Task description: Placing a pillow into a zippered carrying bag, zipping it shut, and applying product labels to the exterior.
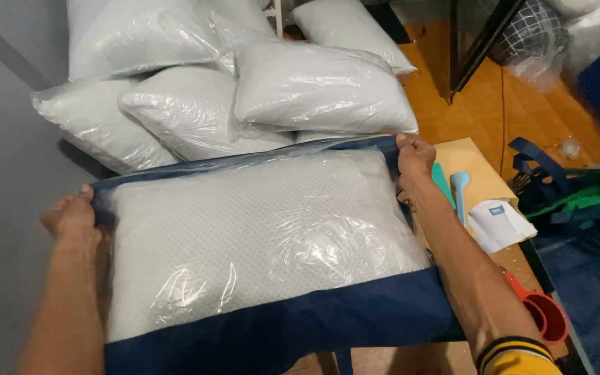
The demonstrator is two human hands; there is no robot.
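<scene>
In the middle of the frame, a white pillow (258,229) lies inside a clear bag with dark blue edges (279,326). The left hand (74,219) is closed on the far left corner of the bag, and the right hand (414,156) is closed on the far right corner. More wrapped pillows (244,90) are stacked in the upper part. On the right, the tabletop (477,170) carries a folded paper (501,222), and a red cup (543,316) stands lower right.

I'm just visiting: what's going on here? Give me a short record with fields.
Left hand: grips the far left corner of the bagged pillow
Right hand: grips its far right corner
Bag: clear front, navy blue edging
Behind: pile of wrapped pillows
Right side: red cup, teal tool, folded paper on the table
</scene>
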